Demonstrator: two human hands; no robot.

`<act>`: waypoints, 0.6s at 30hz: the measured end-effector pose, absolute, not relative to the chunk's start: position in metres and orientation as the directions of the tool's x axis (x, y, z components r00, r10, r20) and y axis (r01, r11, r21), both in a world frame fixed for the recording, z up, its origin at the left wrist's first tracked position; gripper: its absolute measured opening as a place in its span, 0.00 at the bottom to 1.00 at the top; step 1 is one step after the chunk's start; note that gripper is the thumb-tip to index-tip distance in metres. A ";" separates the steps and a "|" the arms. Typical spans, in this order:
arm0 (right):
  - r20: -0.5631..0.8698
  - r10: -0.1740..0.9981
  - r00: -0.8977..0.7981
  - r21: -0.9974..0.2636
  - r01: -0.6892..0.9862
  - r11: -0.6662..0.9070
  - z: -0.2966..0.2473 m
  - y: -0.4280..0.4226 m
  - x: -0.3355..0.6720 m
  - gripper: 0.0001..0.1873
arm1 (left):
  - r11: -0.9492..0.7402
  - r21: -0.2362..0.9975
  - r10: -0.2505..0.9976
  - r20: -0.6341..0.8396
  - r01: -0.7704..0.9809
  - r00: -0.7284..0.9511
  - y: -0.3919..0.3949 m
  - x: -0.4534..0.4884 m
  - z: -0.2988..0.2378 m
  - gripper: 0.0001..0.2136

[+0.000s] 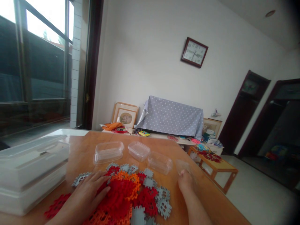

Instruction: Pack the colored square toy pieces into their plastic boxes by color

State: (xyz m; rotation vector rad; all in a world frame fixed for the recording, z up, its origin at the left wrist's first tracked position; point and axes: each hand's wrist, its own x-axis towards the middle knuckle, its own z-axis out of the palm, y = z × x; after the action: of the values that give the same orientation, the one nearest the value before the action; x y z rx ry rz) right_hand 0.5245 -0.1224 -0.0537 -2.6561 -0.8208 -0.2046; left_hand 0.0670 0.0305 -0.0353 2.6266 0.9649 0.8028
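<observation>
A heap of flat interlocking plastic pieces, red, orange and grey, lies on the wooden table. My left hand rests flat on the left side of the heap, fingers stretched out. My right hand is to the right of the heap, fingers curled at a small clear container that looks blurred. Three more small clear plastic containers stand in a row behind the heap.
Large stacked clear storage boxes stand at the table's left. Beyond are a low bench with a dotted cloth cover, framed pictures, a small wooden table, a wall clock and dark doors at the right.
</observation>
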 end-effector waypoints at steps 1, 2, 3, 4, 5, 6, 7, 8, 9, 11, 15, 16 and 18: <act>0.247 0.510 0.824 -0.286 0.565 -0.774 -0.054 -0.122 0.525 0.13 | -0.756 0.393 0.654 0.419 0.524 0.630 0.030 0.067 -0.034 0.18; 0.257 0.500 0.827 -0.284 0.559 -0.779 -0.054 -0.123 0.526 0.14 | -0.753 0.398 0.657 0.421 0.524 0.625 0.030 0.067 -0.034 0.18; 0.264 0.492 0.830 -0.282 0.554 -0.783 -0.054 -0.123 0.526 0.15 | -0.750 0.400 0.661 0.421 0.527 0.621 0.029 0.067 -0.033 0.18; 0.268 0.485 0.832 -0.281 0.549 -0.787 -0.054 -0.123 0.527 0.16 | -0.748 0.399 0.663 0.419 0.530 0.620 0.029 0.067 -0.033 0.18; 0.271 0.480 0.834 -0.280 0.546 -0.790 -0.054 -0.124 0.527 0.16 | -0.747 0.397 0.664 0.416 0.533 0.621 0.029 0.067 -0.032 0.18; 0.272 0.476 0.836 -0.280 0.542 -0.793 -0.053 -0.124 0.527 0.16 | -0.747 0.395 0.664 0.414 0.535 0.623 0.029 0.067 -0.032 0.18; 0.273 0.471 0.839 -0.279 0.538 -0.796 -0.053 -0.125 0.528 0.16 | -0.747 0.393 0.664 0.409 0.536 0.626 0.029 0.067 -0.033 0.18; 0.276 0.464 0.841 -0.277 0.532 -0.800 -0.053 -0.126 0.528 0.17 | -0.746 0.391 0.665 0.404 0.539 0.628 0.029 0.067 -0.033 0.18; 0.282 0.454 0.845 -0.275 0.525 -0.806 -0.052 -0.126 0.528 0.17 | -0.744 0.388 0.668 0.399 0.544 0.629 0.030 0.068 -0.033 0.18; 0.291 0.430 0.855 -0.265 0.504 -0.822 -0.053 -0.127 0.529 0.17 | -0.737 0.381 0.675 0.386 0.558 0.628 0.031 0.068 -0.034 0.19; 0.251 0.418 0.873 -0.242 0.475 -0.846 -0.056 -0.129 0.528 0.17 | -0.727 0.374 0.686 0.368 0.576 0.628 0.031 0.068 -0.035 0.19; 0.237 0.422 0.875 -0.239 0.473 -0.848 -0.057 -0.130 0.529 0.17 | -0.727 0.375 0.686 0.367 0.576 0.627 0.030 0.068 -0.035 0.19; 0.219 0.430 0.876 -0.237 0.475 -0.847 -0.058 -0.130 0.530 0.16 | -0.729 0.377 0.684 0.376 0.571 0.625 0.029 0.068 -0.034 0.19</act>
State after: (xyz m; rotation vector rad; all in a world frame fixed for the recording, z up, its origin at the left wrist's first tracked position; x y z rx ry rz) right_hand 0.5298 -0.1303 -0.0583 -2.7622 -0.6810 -0.2270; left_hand 0.0677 0.0295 -0.0341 2.6273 1.0300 0.7446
